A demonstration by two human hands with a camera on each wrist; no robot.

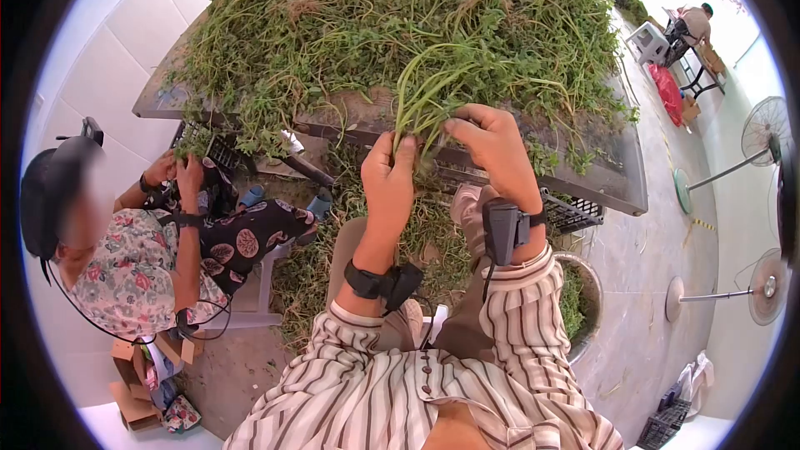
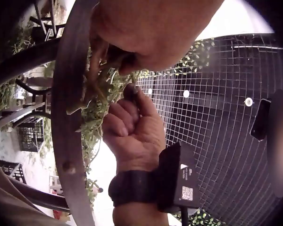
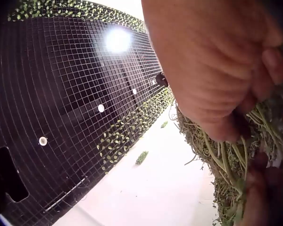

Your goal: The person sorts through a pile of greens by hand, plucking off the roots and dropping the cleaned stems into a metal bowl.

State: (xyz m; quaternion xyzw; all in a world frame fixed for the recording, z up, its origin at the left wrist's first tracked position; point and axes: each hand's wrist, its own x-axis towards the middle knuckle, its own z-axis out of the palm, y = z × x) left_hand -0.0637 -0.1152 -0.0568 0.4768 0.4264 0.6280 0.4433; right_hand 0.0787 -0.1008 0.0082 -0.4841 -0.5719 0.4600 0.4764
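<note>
A bunch of green stems point(image 1: 421, 87) is held up at the near edge of the table point(image 1: 629, 187), in front of a wide heap of leafy greens point(image 1: 392, 25) that covers much of the tabletop. The left hand point(image 1: 388, 183) pinches the stems between thumb and bent fingers, and their pale upper lengths arch over towards the right. Close beside it, the right hand point(image 1: 498, 150) has its fingers curled in, thumb and forefinger pinching at the side of the same bunch; how many stems they hold is hard to make out. Loose greens litter the floor below, and a round tub point(image 1: 595, 304) with greens inside stands by the striped right sleeve point(image 1: 533, 308). To the left, a seated person in a flowered shirt point(image 1: 133, 271) handles greens too.
</note>
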